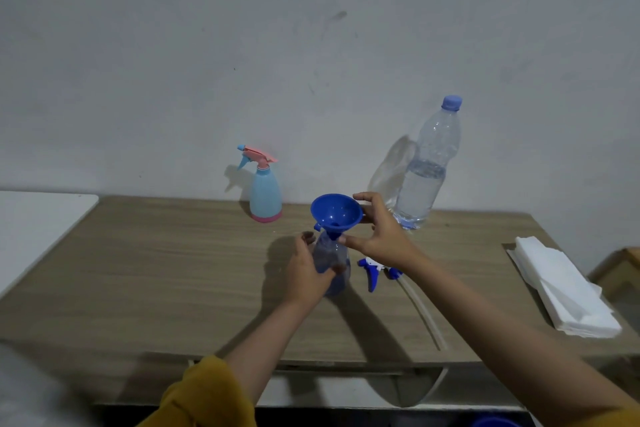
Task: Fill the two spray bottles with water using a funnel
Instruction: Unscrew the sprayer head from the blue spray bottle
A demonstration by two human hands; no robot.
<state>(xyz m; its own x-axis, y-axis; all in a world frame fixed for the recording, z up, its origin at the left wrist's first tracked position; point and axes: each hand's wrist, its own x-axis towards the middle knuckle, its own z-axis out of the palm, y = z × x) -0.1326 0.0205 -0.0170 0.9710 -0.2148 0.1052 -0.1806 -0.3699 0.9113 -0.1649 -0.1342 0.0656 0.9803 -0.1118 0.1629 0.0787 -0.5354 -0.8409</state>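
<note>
On the tabletop (156, 253), the left hand (306, 274) grips the clear blue spray bottle (332, 267) around its body, while the right hand (379, 230) pinches the blue funnel (336, 211) seated in its neck. The second spray bottle (265, 191) — light blue, pink-trimmed — stands behind, near the wall.

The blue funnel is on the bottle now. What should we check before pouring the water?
1. Blue plastic funnel spout in the neck of the clear blue spray bottle: ok.
2. Left hand has a grip on that bottle: ok.
3. Right hand steadies the funnel: ok.
4. Blue trigger sprayer head is off, lying on the wooden table: ok.
5. Big clear plastic water bottle opened: not ok, its blue cap is on.
6. Funnel sits straight: cannot tell.
</note>
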